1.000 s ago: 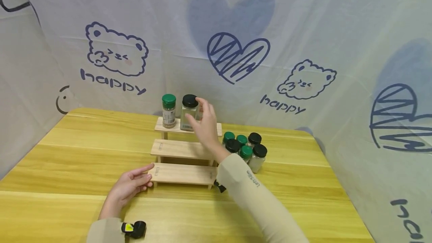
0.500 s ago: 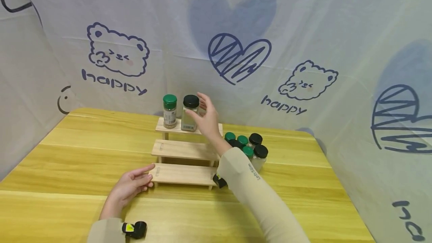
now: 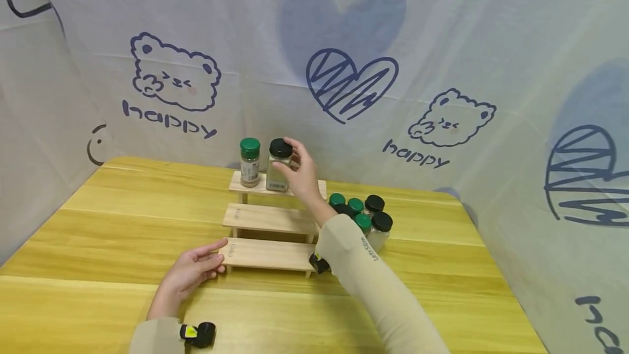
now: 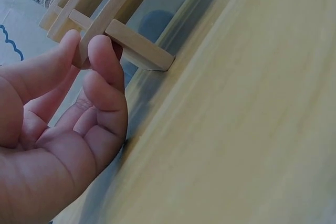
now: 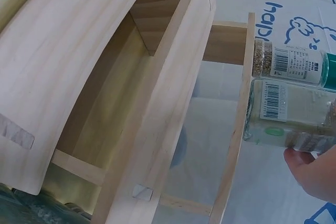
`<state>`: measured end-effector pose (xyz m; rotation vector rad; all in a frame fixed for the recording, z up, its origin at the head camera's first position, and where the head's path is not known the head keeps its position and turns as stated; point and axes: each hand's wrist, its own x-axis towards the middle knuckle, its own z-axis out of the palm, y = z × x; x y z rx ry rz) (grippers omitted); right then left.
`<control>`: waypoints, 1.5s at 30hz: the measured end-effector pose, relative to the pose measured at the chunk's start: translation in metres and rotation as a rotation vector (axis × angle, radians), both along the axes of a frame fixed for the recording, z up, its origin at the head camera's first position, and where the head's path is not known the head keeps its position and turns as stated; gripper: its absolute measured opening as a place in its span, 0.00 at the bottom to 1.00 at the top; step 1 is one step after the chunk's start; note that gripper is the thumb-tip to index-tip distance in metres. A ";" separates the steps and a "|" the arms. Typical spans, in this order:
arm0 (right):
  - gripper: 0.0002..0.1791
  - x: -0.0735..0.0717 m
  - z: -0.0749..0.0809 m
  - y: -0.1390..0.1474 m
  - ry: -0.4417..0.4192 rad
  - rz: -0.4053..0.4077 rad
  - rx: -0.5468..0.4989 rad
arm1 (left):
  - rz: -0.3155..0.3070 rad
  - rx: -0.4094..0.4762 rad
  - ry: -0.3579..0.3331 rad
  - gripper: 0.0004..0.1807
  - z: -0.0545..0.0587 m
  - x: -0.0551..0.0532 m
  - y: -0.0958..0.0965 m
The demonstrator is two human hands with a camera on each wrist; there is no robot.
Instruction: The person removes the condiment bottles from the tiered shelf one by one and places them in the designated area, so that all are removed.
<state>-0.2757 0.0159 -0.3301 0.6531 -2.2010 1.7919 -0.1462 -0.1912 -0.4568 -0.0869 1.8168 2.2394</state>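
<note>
A wooden three-tier rack stands on the table. My left hand pinches the left end of its lowest tier; in the left wrist view, the thumb and index fingers meet that wooden edge. On the top tier stands a square clear spice jar with a black lid. My right hand holds this jar from the right, thumb across its front and a fingertip by the lid. Close to its left is a green-lidded spice jar. Both jars are upright, with barcode labels seen in the right wrist view.
Several spice jars with green and black lids cluster on the table right of the rack, partly hidden by my right sleeve. The wooden table ends at a printed cloth behind.
My right hand's fingers have drawn in closer around the black-lidded jar. The jar keeps its place beside the green-lidded one. My left hand stays on the rack; the view shifts slightly.
</note>
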 end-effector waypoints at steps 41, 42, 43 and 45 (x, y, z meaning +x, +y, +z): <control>0.26 0.062 0.030 0.033 0.054 -0.094 -0.024 | 0.001 0.009 0.006 0.29 -0.002 0.000 0.001; 0.26 0.064 0.029 0.035 0.052 -0.093 -0.019 | 0.001 0.010 0.006 0.29 -0.002 0.000 0.001; 0.26 0.066 0.028 0.036 0.050 -0.093 -0.014 | 0.001 0.010 0.007 0.30 -0.002 0.000 0.001; 0.26 0.067 0.024 0.039 0.054 -0.096 -0.008 | 0.001 0.008 0.007 0.29 -0.002 0.000 0.001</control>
